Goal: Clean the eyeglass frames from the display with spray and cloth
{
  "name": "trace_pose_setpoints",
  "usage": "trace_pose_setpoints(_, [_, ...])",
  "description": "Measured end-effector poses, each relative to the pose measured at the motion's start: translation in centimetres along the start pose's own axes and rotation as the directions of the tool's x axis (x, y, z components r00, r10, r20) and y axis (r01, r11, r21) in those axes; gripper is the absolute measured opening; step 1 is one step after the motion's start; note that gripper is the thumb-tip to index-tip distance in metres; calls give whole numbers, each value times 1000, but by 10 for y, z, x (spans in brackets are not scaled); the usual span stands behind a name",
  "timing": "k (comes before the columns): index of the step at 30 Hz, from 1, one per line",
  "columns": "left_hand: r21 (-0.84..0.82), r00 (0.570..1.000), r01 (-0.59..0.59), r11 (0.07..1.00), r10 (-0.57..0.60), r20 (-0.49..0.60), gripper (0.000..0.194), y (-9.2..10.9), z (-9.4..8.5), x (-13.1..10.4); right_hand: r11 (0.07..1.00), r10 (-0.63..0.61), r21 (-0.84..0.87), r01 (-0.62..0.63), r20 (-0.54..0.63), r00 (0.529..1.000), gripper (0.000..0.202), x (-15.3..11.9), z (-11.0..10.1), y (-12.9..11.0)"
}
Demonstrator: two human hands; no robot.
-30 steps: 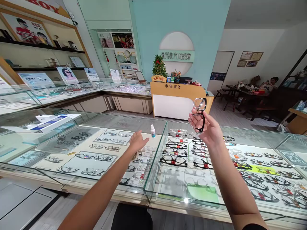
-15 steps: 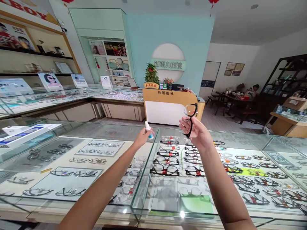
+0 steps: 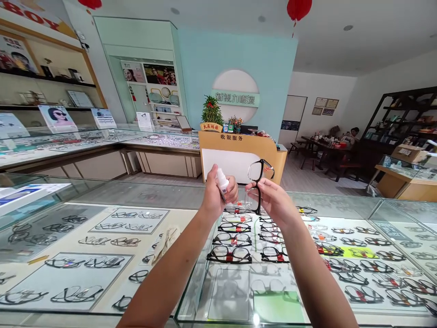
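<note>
My left hand (image 3: 220,189) is closed round a small white spray bottle (image 3: 222,180), its nozzle pointing up and the thumb raised beside the top. To the right of it, my right hand (image 3: 273,198) pinches a pair of black-rimmed eyeglasses (image 3: 260,182) by the middle of the frame. The glasses are turned on end, one lens above the fingers and the other below, partly covered by fingertips. Bottle and glasses are apart, both held up over the glass display case (image 3: 228,291).
Rows of eyeglasses (image 3: 232,253) lie inside the case under its glass top. A crumpled pale cloth (image 3: 166,243) lies left of my left forearm. Beyond stand a cashier counter (image 3: 239,136) and another display counter (image 3: 164,159). A person (image 3: 353,136) sits at the far-right table.
My left hand has moved right with the spray bottle, closer to the glasses, its thumb now up by the nozzle. The glasses have turned and shifted slightly left and down. The camera view has shifted.
</note>
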State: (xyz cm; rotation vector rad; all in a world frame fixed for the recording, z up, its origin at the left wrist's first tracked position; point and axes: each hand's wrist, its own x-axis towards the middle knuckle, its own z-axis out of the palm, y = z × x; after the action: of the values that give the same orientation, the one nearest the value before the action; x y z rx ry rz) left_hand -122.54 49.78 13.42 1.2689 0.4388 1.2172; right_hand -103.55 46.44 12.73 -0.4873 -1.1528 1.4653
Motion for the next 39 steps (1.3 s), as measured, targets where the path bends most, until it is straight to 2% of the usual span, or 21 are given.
trace_pose_setpoints(2, [33, 999, -16, 999, 17, -46, 76, -6, -6, 2, 999, 24, -31, -23, 28, 999, 29, 1, 2, 4])
trace_pose_setpoints(4, [158, 980, -89, 983, 114, -160, 73, -14, -13, 4, 998, 45, -56, -42, 40, 998, 30, 2, 6, 9])
trace_pose_setpoints(7, [433, 899, -183, 883, 328, -289, 64, -27, -23, 8, 996, 64, -68, -61, 51, 997, 31, 3, 12, 19])
trace_pose_setpoints(9, [538, 873, -196, 820, 396, -285, 60, -35, -29, 11, 994, 76, -84, -71, 64, 995, 31, 4, 15, 25])
trace_pose_setpoints(12, [614, 867, -190, 766, 425, -261, 60, -43, -36, 14, 990, 92, -116, -84, 68, 993, 32, 5, 18, 31])
trace_pose_setpoints(18, [708, 868, -165, 687, 442, -226, 59, -47, -41, 12, 989, 97, -123, -87, 79, 992, 29, 5, 17, 33])
trace_pose_setpoints(24, [680, 889, -192, 707, 419, -184, 58, -42, -39, 10, 992, 88, -92, -82, 66, 994, 31, 6, 15, 32])
trace_pose_setpoints(28, [686, 919, -181, 704, 369, -137, 59, -38, -32, 6, 999, 29, -25, -29, -3, 1000, 30, 9, 9, 24])
trace_pose_setpoints(33, [764, 950, -160, 625, 307, -52, 61, -40, -18, -1, 998, -42, 39, 48, -133, 990, 31, 16, -5, 17])
trace_pose_setpoints(39, [812, 956, -151, 564, 291, -24, 62, -48, -11, -3, 997, -38, 66, 46, -124, 992, 29, 19, -9, 21])
